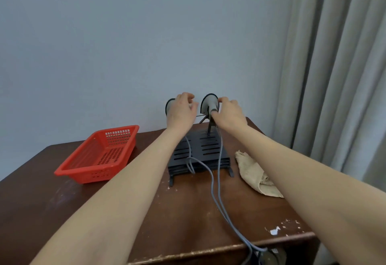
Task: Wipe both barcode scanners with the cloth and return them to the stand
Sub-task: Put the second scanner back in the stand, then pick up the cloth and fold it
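Two grey barcode scanners stand on a black slotted stand point(205, 149) at the back of the table. My left hand point(182, 111) covers most of the left scanner point(169, 106), with its fingers curled round it. My right hand point(228, 113) grips the right scanner point(209, 103) at its handle. Grey cables point(216, 185) run from both scanners over the stand and off the table's front edge. A beige cloth point(253, 172) lies crumpled on the table right of the stand, under my right forearm.
A red plastic basket point(98, 156) sits empty on the left of the dark wooden table point(188, 212). A plain wall stands close behind the stand. Grey curtains point(334, 76) hang at the right.
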Demonstrator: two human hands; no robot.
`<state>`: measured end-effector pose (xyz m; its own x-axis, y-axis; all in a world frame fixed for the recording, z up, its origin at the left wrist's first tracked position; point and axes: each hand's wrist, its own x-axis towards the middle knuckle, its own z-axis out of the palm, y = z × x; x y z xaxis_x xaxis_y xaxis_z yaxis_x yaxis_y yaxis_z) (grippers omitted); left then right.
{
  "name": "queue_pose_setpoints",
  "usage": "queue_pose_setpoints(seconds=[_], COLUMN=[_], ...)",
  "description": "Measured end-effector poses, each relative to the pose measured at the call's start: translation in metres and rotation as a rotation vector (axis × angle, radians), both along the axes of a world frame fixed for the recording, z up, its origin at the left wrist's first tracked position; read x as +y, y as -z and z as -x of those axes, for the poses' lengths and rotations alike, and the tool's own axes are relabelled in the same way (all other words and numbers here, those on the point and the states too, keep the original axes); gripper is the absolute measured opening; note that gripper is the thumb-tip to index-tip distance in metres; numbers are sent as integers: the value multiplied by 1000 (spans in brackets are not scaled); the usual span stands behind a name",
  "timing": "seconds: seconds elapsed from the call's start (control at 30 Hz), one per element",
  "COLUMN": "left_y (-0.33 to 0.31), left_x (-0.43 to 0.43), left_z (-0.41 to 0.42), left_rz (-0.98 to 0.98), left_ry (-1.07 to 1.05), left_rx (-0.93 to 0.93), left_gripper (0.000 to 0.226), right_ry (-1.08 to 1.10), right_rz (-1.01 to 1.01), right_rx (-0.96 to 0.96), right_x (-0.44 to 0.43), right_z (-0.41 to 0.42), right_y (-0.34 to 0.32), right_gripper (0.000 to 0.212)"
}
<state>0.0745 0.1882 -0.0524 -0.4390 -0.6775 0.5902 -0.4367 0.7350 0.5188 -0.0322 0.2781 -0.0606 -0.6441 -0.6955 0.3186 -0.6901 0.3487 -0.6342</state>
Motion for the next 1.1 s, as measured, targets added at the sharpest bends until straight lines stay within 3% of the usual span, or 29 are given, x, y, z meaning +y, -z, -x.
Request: queue_pose_setpoints(seconds=[0.13,0.23,0.3,0.4,0.53,0.7,0.87,1.0,1.1], left_y=[12,24,34,52,70,77,77,70,57], left_x=[40,69,84,99,107,108,107,106,101], left_z=[25,37,45,57,62,63,65,63,66], left_rz=[-65,-107,-217,-408,-513,-636,-720,-786,-705], left_ry=[144,198,254,285,273,280,314,317,287], left_rx=[-173,-267,-311,-481,-662,-684,-643,-506,-377], left_gripper=[18,39,47,28,43,49,51,46,44], right_ry=[21,4,-6,-13,-18,29,50,76,103], right_rz=[-210,-379,-464,-546,-614,-564,-476,-304,-94], right_rx=[4,-2,-53,-129,-175,-214,-347,-575,-750], right_x=[34,60,76,92,103,103,98,94,95], right_z=[29,41,43,46,53,59,60,65,66], right_y=[12,27,39,58,77,88,96,93,78], right_gripper=[45,38,43,53,62,36,43,38,26])
